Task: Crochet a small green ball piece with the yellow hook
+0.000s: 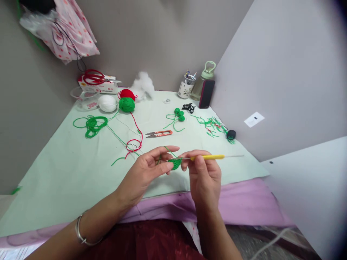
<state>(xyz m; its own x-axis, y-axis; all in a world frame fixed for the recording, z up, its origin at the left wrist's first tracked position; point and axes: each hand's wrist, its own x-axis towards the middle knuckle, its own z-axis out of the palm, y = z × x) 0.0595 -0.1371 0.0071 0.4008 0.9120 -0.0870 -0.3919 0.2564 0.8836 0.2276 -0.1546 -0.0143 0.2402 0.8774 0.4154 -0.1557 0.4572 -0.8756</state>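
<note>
My left hand pinches a small green crochet piece between thumb and fingers. A strand of green yarn runs over its raised index finger. In my right hand is a crochet hook with a yellow handle, held like a pencil. The hook's thin metal end points left and meets the upper edge of the crochet piece; its other metal end sticks out to the right. Just beyond my hands lie orange thread snips. A green yarn ball rests farther back on the left.
Behind the snips are small green crocheted balls and a black hair claw. Yarn scraps lie right. A phone leans on a bottle. At the back left, red scissors top a box; white yarn sits nearer.
</note>
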